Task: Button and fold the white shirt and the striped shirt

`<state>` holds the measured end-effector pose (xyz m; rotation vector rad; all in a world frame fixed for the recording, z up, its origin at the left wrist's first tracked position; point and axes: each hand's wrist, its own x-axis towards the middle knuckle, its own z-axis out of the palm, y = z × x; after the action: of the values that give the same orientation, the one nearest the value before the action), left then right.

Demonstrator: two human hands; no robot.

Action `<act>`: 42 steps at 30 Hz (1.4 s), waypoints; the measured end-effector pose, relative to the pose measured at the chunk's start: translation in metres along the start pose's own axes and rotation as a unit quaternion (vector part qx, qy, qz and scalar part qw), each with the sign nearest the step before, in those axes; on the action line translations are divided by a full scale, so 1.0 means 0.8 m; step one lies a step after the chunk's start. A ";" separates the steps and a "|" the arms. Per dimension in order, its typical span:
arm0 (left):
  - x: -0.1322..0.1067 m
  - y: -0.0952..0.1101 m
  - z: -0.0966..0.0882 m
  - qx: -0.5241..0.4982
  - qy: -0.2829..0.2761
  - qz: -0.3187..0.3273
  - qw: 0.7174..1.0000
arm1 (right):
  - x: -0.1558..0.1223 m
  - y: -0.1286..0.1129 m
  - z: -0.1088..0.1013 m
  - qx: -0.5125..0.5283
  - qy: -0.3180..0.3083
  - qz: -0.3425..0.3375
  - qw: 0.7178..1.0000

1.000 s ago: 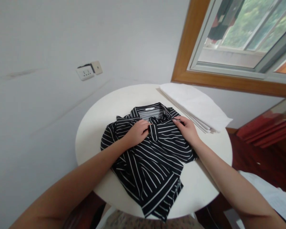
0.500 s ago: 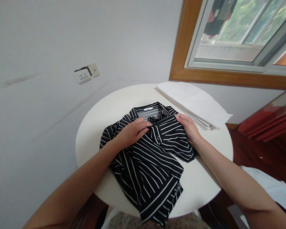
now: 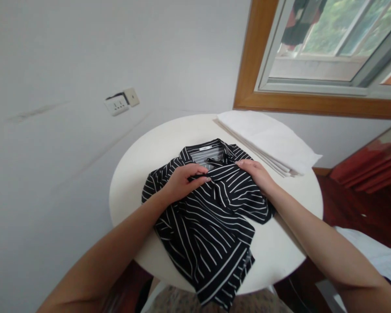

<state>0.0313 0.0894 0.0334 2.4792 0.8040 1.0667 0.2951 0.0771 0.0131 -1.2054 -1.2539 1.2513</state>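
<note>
A black shirt with white stripes (image 3: 211, 226) lies spread on a round white table, its collar and small white label at the far side and its hem hanging toward me over the near edge. My left hand (image 3: 183, 180) pinches the edge of the front panel below the neck opening, thumb and fingers closed on the cloth. Farther right, my right hand (image 3: 254, 173) grips the same folded edge near the shoulder. Between both hands the cloth is slightly raised and bunched. One sleeve is folded at the right, partly beneath my right forearm.
Several folded white sheets (image 3: 270, 139) lie stacked at the table's back right. The round table (image 3: 133, 161) stands against a wall with a socket (image 3: 117, 104). A wood-framed window (image 3: 313, 102) is beyond. Red fabric (image 3: 371, 165) and white cloth (image 3: 371, 250) are at the right.
My left hand has closed its thumb and fingers on the front edge and lifted it slightly. The cloth between the hands is more bunched, and the button has turned out of sight.
</note>
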 end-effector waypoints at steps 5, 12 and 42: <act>0.001 0.000 -0.006 -0.050 -0.063 0.056 0.995 | 0.003 -0.001 -0.002 0.033 0.059 -0.007 0.998; -0.001 0.003 -0.006 -0.117 -0.135 -0.002 0.984 | 0.005 -0.004 -0.007 0.026 0.062 -0.015 0.998; -0.008 0.009 0.020 0.079 -0.013 -0.033 0.996 | -0.009 -0.004 0.003 -0.250 -0.040 -0.239 0.937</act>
<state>0.0423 0.0787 0.0232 2.5706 0.9903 0.9796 0.2934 0.0696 0.0164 -1.0972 -1.8664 0.6433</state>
